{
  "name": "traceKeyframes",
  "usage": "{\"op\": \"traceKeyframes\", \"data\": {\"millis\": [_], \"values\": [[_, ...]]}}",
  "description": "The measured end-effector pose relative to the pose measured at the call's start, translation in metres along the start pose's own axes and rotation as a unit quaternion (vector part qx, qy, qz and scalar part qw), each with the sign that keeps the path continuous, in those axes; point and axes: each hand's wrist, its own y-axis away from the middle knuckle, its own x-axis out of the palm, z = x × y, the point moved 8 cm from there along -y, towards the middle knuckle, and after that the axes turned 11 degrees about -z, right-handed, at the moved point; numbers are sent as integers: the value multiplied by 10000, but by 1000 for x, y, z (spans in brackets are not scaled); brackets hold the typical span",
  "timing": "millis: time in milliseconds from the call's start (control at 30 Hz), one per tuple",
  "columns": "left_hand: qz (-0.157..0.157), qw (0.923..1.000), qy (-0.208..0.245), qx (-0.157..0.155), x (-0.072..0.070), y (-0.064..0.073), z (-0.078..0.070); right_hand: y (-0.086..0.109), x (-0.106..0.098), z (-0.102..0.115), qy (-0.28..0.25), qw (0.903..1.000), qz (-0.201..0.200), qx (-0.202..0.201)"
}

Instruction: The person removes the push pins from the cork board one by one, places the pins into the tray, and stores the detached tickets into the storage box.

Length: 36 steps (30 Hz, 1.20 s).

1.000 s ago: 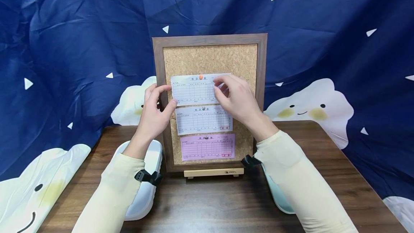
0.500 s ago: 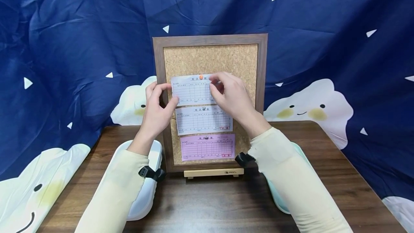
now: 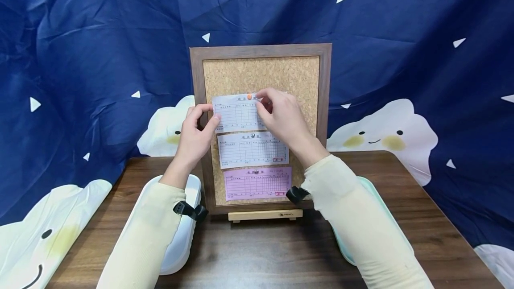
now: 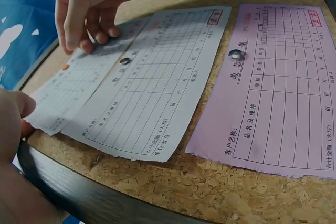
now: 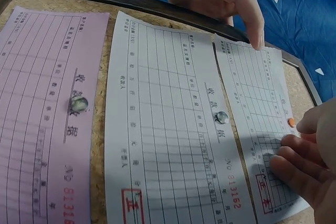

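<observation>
A cork board [image 3: 261,72] in a brown frame stands upright, with three receipt slips down its face. An orange push pin [image 3: 250,96] sits near the top edge of the upper white receipt [image 3: 234,113]. My left hand [image 3: 192,137] touches this receipt's left edge with thumb and index fingertips; the thumb [image 5: 256,32] lies on the paper in the right wrist view. My right hand [image 3: 287,117] covers the receipt's right part, fingers bent loosely and tips right beside the pin. Below hang a second white receipt [image 3: 253,150] and a pink receipt [image 3: 257,184], each with a clear pin.
A light wooden ledge [image 3: 265,214] supports the board on the brown table [image 3: 249,253]. A white tray [image 3: 180,253] lies under my left forearm and a mint-green tray [image 3: 345,249] under my right. Behind hangs a blue curtain [image 3: 120,35] with clouds and triangles.
My right hand has slid left along the upper receipt toward the orange pin. My left hand has stayed at the receipt's left edge, its thumb slightly higher.
</observation>
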Motion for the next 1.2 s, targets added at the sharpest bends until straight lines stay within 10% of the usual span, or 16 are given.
{"op": "traceKeyframes", "data": {"millis": [1200], "values": [[-321, 9993, 149, -83, 3, -3, -1, -10, 15, 12, 680, 9965, -369, 329]]}}
